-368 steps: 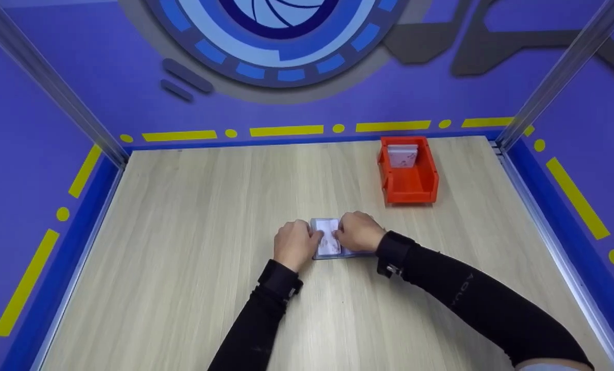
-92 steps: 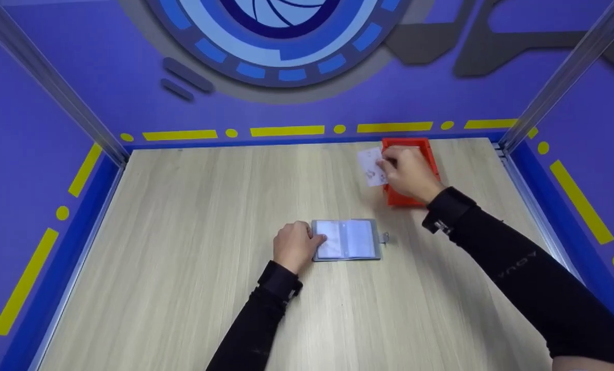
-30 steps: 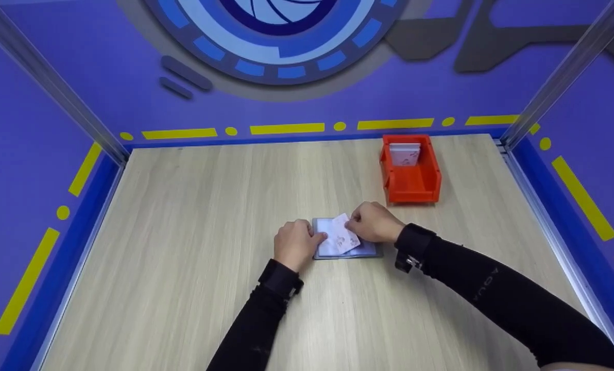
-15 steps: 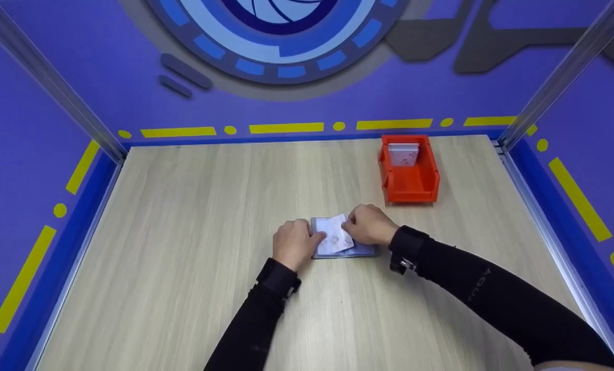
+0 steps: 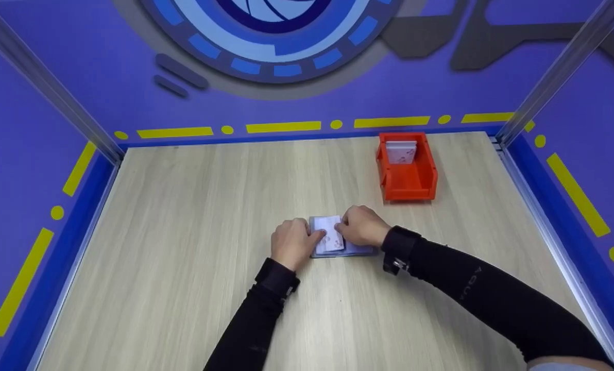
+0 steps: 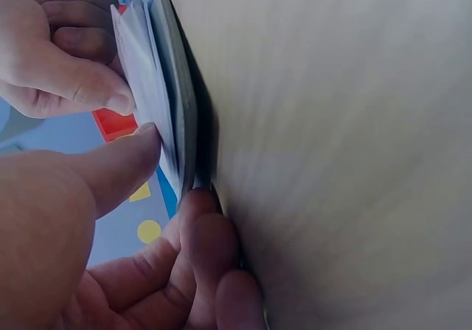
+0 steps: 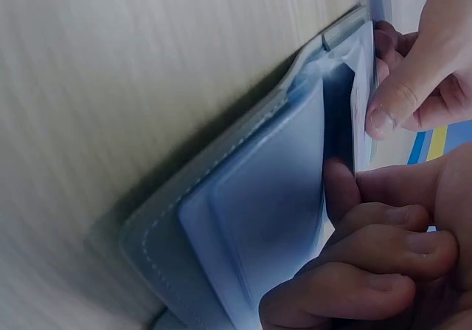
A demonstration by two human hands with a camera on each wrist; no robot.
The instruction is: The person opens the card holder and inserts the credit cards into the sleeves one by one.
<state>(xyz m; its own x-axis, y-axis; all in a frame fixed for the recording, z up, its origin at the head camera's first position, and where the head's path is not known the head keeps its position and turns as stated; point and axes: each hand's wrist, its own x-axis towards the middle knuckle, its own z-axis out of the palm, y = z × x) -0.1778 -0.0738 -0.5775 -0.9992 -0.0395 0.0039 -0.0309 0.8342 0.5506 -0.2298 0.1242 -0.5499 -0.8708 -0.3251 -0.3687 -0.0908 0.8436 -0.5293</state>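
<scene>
An open card holder [image 5: 356,250] with a grey stitched cover [image 7: 158,230] and clear sleeves [image 7: 269,190] lies on the table. My left hand [image 5: 290,242] grips its left edge, the thumb on top and the fingers at the cover's edge. Over the left page is a small white card [image 5: 330,238] with a pinkish print, standing nearly square to the page. My right hand [image 5: 364,226] pinches this card by its right edge, one fingertip behind it in the right wrist view. Whether the card's left edge sits inside a sleeve cannot be told.
A red bin [image 5: 411,194] stands at the back right of the wooden table [image 5: 193,216], with several similar cards [image 5: 401,152] upright against its rear wall. Blue-purple panels [image 5: 80,62] enclose the table at the back and both sides.
The right hand took a card at the bin about three seconds ago and brought it to the holder. Since then the card has turned straighter and shifted left. The left hand stays put.
</scene>
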